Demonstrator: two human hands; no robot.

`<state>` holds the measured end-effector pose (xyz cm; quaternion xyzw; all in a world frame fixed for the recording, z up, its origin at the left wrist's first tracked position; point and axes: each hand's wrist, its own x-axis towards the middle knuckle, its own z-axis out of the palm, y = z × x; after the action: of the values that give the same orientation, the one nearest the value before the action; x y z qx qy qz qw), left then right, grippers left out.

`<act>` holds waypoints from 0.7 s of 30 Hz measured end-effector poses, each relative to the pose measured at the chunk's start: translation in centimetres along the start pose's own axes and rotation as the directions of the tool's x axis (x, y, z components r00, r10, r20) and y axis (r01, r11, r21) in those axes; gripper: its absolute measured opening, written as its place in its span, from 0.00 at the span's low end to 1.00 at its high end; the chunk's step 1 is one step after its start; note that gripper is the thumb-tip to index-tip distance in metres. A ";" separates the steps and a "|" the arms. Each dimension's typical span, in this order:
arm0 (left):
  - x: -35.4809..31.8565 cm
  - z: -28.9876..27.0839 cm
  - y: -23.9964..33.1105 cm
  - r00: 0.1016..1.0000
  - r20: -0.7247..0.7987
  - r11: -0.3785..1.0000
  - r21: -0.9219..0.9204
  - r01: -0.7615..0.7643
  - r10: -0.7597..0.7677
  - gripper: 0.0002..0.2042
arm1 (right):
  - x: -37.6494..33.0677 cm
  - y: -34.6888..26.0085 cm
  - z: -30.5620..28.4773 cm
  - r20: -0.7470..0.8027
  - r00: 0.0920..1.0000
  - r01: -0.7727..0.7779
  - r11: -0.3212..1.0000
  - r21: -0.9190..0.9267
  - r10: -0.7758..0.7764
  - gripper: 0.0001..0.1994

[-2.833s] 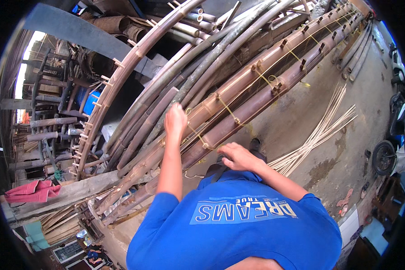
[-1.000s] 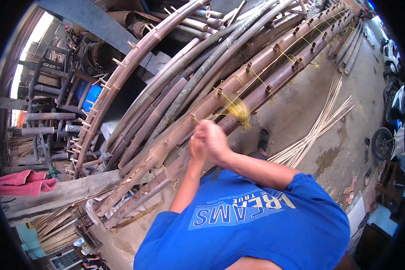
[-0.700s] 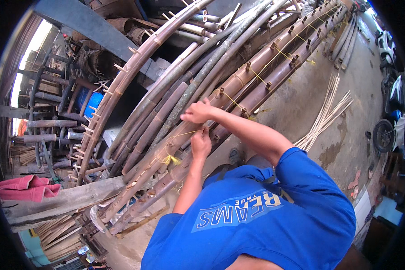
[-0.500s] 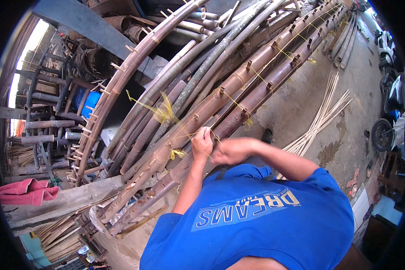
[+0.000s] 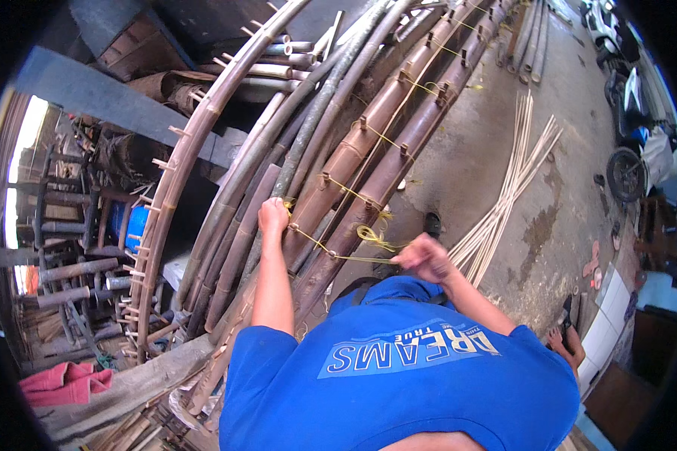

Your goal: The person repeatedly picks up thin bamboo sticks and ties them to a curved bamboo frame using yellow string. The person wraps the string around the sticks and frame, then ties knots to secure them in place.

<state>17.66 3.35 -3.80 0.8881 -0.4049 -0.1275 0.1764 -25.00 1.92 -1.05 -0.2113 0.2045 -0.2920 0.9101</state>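
Two long brown bamboo poles, the left pole (image 5: 344, 160) and the right pole (image 5: 378, 177), run side by side with short pegs standing out of them. Yellow twine (image 5: 357, 258) crosses both poles around their pegs. My right hand (image 5: 426, 259), right of the poles, is closed on the twine and draws it taut. A loose yellow loop (image 5: 372, 236) hangs beside that hand. My left hand (image 5: 273, 218) is closed at the left pole's outer side, with yellow twine showing at its fingers; the rest of its grip is hidden.
A curved pegged bamboo pole (image 5: 195, 135) and several plain poles (image 5: 331, 94) lie to the left. Thin pale sticks (image 5: 508, 188) rest on the concrete floor at right. A pink cloth (image 5: 69, 385) lies lower left. Motorbikes (image 5: 630, 169) and a person's bare foot (image 5: 557, 342) are farther right.
My hands, close together before, have parted: the left went left to the pole's outer side, the right went right, stretching the twine between them. The view has shifted too.
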 end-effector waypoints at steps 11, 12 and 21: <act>-10.5 -7.2 14.6 0.846 0.480 0.782 -0.609 0.131 0.232 0.17 | 1.0 0.4 -9.5 -0.303 0.893 -0.217 0.269 -0.938 -0.334 0.16; -11.5 -6.5 15.8 0.788 0.520 0.768 -0.634 0.096 0.330 0.16 | 3.2 0.6 -8.6 -0.154 0.905 -0.092 0.173 -0.981 -0.395 0.17; -18.4 4.7 12.4 0.909 0.160 0.882 -0.353 -0.312 0.385 0.20 | 7.9 1.5 -2.6 0.033 0.994 0.060 0.268 -0.962 -0.104 0.13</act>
<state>-4.20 8.88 -1.35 0.7394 -0.5500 -0.2572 0.2911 -19.69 -2.50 -5.92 -0.7221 0.3444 -0.1598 0.5782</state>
